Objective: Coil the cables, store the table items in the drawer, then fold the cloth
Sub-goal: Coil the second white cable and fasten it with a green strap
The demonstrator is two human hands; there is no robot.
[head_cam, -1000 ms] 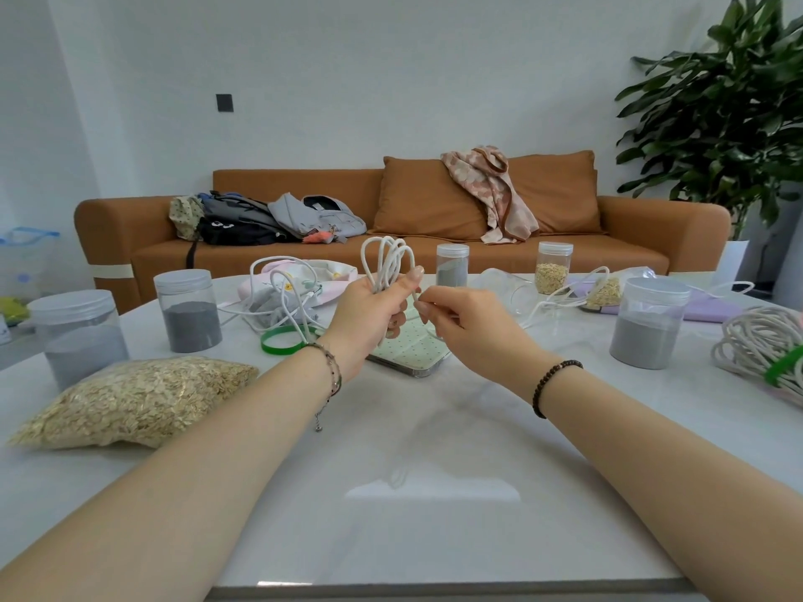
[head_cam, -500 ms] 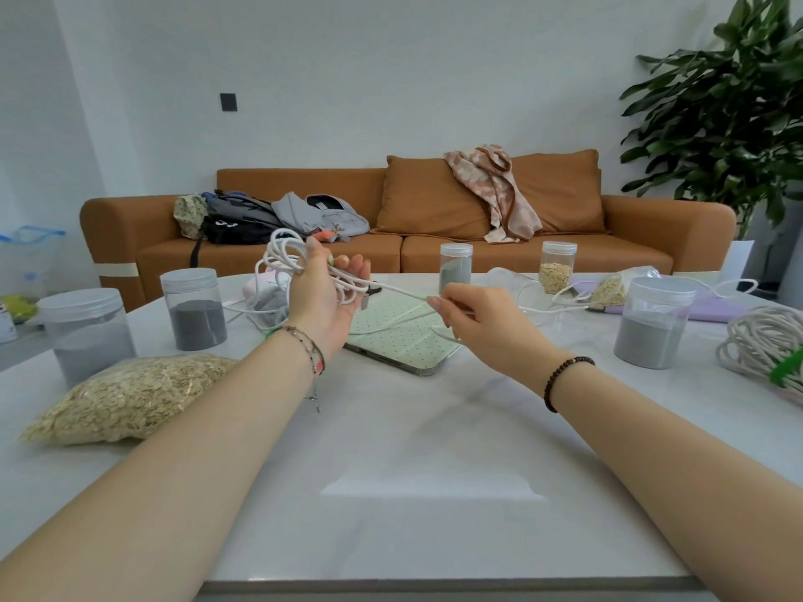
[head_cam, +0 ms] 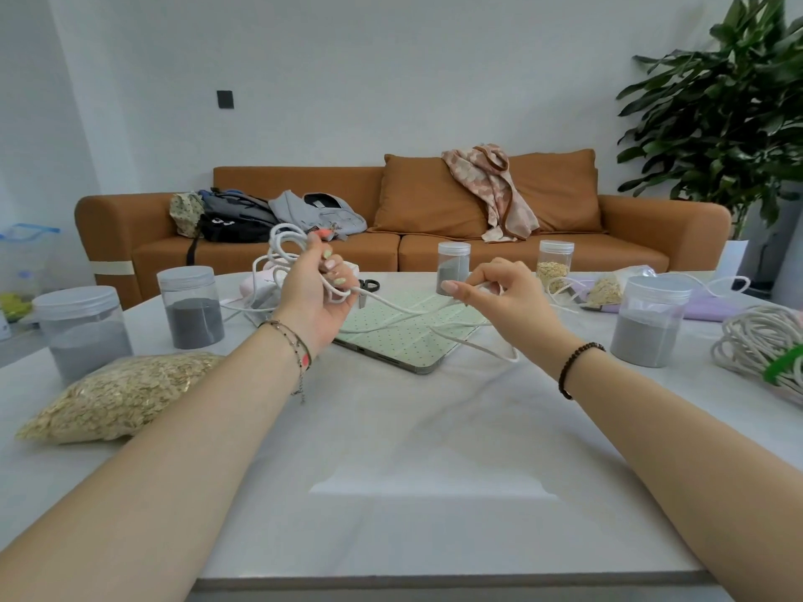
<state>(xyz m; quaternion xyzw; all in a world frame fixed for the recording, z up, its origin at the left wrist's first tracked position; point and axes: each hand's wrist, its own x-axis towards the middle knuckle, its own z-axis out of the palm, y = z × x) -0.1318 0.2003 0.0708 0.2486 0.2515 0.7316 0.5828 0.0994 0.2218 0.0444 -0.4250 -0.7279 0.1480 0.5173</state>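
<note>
Now our left hand (head_cam: 313, 304), fingers curled, grips loops of the thin white cable (head_cam: 393, 305), while our right hand (head_cam: 508, 297) pinches its free strand between thumb and forefinger.

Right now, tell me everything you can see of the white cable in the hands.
The white cable is a thin, round, smooth-looking cord. Several loose loops are gathered in the left hand, whose fingers curl round them; the loops stand up above the hand. One strand sags across to the right hand, which pinches it. Past that, slack lies over the green dotted tablet case and bends back on the table.
</note>
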